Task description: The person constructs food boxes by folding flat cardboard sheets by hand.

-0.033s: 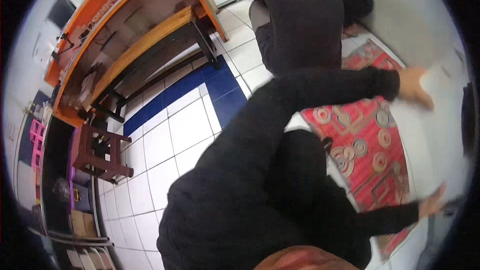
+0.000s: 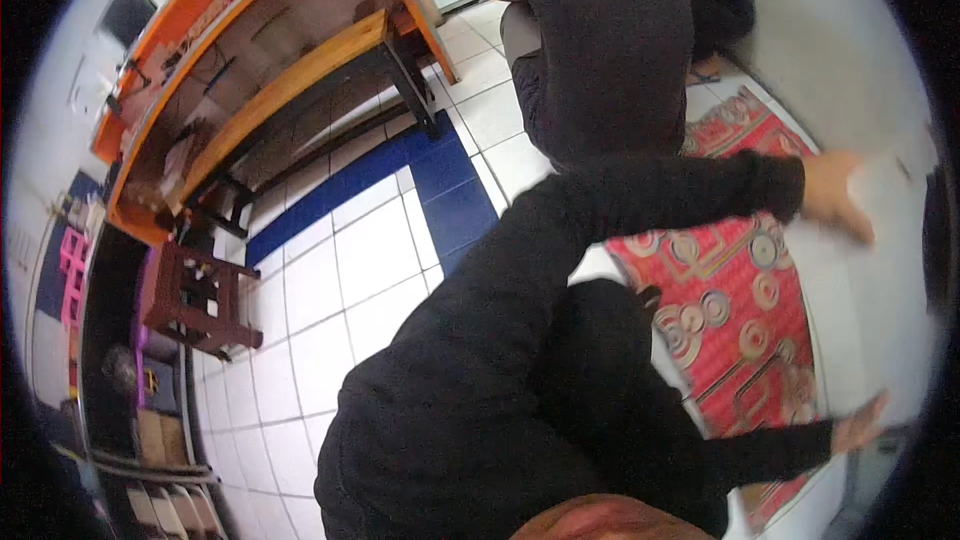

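My left hand (image 2: 838, 198) is stretched out at the right, thumb apart from the fingers, against or just in front of a pale wall-like surface (image 2: 890, 270). Some of its fingers are hard to make out there. Lower down, my right hand (image 2: 858, 425) reaches toward the same side with its fingers extended; contact with the surface cannot be judged. Neither hand shows a held object. Beneath both dark-sleeved arms lies a red patterned mat (image 2: 720, 315) with circles and angular lines.
A person in dark clothing (image 2: 610, 50) is close beyond my left arm, with another person (image 2: 722, 0) behind. On the left stand a long wooden bench (image 2: 290, 90), an orange counter (image 2: 150, 90) and a brown stool (image 2: 200, 290). White tiles (image 2: 370, 250) with a blue band cover the floor.
Both hands appear slightly lower in the picture, still outstretched. The view has shifted a little, and the second person behind shows somewhat more.
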`<state>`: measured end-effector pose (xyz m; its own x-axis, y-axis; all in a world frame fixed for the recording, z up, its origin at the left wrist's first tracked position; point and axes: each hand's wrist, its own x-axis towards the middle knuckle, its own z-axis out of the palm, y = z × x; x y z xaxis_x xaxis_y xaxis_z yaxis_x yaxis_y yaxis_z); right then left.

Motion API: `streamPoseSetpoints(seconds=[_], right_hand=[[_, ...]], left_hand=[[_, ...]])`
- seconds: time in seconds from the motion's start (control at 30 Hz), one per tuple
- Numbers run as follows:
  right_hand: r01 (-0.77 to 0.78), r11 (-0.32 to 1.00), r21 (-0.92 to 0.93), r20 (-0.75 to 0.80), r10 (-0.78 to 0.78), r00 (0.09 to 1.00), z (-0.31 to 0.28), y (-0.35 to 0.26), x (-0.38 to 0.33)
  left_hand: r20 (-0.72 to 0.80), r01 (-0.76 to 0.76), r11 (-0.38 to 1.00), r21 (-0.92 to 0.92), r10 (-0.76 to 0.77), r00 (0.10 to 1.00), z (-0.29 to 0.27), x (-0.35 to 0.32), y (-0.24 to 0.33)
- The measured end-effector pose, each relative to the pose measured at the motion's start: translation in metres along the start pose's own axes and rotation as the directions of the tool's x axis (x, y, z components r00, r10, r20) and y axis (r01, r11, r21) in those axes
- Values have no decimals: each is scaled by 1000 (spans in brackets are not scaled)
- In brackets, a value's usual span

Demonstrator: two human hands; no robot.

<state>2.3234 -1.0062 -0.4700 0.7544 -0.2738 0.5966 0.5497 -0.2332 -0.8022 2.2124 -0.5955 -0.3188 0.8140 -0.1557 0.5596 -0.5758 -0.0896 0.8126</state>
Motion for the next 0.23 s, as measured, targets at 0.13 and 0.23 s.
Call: streamPoseSetpoints(seconds=[0.13, 0.23], right_hand=[[-162, 961, 224, -154, 199, 968, 48, 10, -1], [-280, 921, 272, -86, 313, 946, 75, -9, 12]], left_hand=[[56, -58, 982, 182, 48, 997, -16, 13, -6], [71, -333, 848, 412, 335, 940, -48, 49, -29]])
